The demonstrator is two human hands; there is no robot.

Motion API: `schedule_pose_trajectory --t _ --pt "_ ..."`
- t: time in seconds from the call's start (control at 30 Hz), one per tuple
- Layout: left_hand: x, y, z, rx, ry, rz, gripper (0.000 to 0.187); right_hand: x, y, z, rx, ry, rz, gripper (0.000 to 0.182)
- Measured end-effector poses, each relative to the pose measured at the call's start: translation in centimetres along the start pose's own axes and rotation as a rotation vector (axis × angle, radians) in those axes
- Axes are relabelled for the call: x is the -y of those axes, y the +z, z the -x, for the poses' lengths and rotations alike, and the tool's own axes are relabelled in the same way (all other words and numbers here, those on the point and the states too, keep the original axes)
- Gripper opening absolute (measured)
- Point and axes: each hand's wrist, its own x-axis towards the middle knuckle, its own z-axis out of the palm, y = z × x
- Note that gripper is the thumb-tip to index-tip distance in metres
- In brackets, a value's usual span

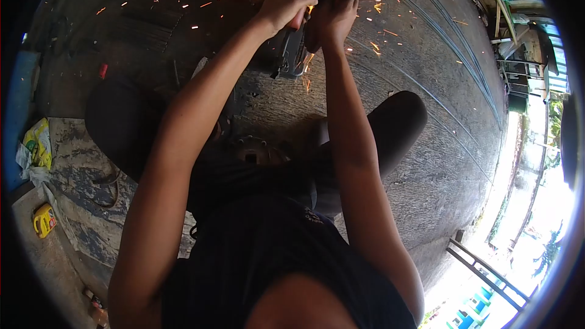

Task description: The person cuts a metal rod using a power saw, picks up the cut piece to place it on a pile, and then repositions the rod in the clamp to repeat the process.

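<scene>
Floor (439, 164) layout around a person (262, 256)
A tool (292, 49) is held in front; rods (469, 61) are laid lengthwise at right; at left, a bag (39, 146) is placed, with a jug (44, 220) set behind it.

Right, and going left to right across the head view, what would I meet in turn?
Yellow plastic jug, red cylinder, left hand, right hand, long metal rods, green foliage.
</scene>
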Motion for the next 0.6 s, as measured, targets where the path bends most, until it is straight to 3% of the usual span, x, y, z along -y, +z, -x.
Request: schedule_pose_trajectory --t 0.1,0.3,0.37,0.47,0.6 --pt "0.4 -0.2 -0.4 -0.003 0.063 -0.050 0.023 0.1 -0.2 0.1 0.068 0.121 -0.025 0.070" --pt "0.4 -0.2 -0.1 0.004 0.019 0.002 0.024 0.4 -0.2 -0.2 0.053 -0.009 0.089 0.065" --pt "0.4 -0.2 -0.1 0.001 0.013 -0.012 0.024 1.1 -0.5 0.0 0.032 0.169 -0.063 0.056" --pt "0.6 -0.3 -0.4 -0.009 0.025 -0.049 0.025 1.0 -0.6 -0.1 0.115 0.297 -0.037 0.059" --pt "0.4 -0.1 0.0 0.001 0.031 0.005 0.024 1.0 -0.5 -0.1 0.018 0.116 -0.022 0.062"
